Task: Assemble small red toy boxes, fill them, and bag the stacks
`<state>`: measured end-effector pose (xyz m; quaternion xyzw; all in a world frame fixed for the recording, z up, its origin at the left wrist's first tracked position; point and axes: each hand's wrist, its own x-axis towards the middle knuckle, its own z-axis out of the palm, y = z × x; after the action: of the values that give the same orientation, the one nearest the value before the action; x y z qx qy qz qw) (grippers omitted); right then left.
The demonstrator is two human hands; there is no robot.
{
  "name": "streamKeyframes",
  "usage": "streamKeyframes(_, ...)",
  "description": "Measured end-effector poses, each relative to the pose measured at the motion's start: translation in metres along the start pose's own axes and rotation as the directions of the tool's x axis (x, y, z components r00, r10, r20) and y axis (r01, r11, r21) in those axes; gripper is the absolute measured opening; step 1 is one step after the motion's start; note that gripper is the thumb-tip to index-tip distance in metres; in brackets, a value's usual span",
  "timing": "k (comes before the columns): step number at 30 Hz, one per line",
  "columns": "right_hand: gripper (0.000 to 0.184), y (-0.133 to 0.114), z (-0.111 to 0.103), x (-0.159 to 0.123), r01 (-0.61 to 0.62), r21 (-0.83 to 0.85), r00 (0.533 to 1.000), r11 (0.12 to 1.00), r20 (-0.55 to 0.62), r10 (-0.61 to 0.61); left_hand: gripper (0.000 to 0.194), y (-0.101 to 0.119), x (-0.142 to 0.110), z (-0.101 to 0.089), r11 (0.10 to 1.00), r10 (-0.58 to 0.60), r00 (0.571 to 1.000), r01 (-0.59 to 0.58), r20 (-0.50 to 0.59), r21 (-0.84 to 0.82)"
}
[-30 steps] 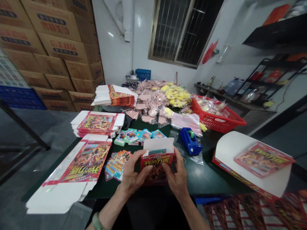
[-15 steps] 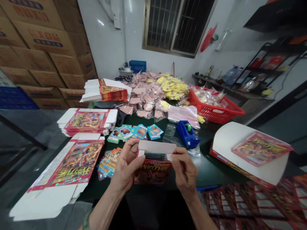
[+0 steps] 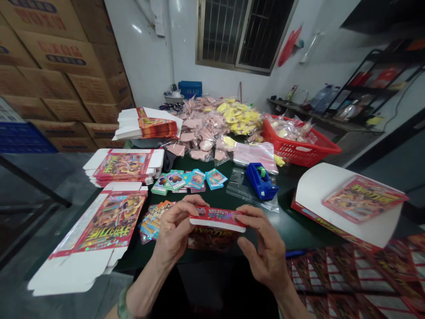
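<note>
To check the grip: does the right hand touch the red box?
Touching: the head view shows the right hand gripping the end of the red box.

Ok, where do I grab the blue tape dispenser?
Hold the blue tape dispenser by its narrow body, below the tape roll, coming down from above: it sits upright on a clear plastic bag, so its top and sides are free.

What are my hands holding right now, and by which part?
Both hands hold a small red printed cardboard box, by its ends: the left hand at the left end, the right hand at the right end.
</note>
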<state>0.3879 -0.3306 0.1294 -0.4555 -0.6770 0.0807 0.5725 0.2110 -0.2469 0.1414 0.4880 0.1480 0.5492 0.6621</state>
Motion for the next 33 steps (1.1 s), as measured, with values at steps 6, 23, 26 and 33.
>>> streamKeyframes(6, 0.018, -0.014, 0.003, -0.003, -0.026, -0.1, 0.993, 0.995, -0.117, 0.014, 0.019, 0.012, -0.006, -0.006, 0.966, -0.003, 0.98, -0.049, 0.201, 0.253)
streamKeyframes(23, 0.025, -0.037, 0.02, 0.0, 0.047, -0.314, 0.983, 0.948, -0.155, -0.1, 0.004, 0.001, -0.002, -0.014, 0.983, 0.084, 0.983, -0.108, 0.161, 0.148)
streamKeyframes(26, 0.034, -0.023, 0.031, -0.012, 0.105, -0.346, 0.954, 0.932, -0.231, -0.193, 0.004, -0.004, -0.005, -0.014, 0.97, 0.158, 0.976, -0.182, 0.151, 0.162)
streamKeyframes(33, 0.038, 0.009, 0.059, -0.021, 0.16, -0.324, 0.886, 0.932, -0.369, -0.281, 0.008, -0.011, -0.01, -0.012, 0.91, 0.291, 0.935, -0.336, 0.204, 0.243)
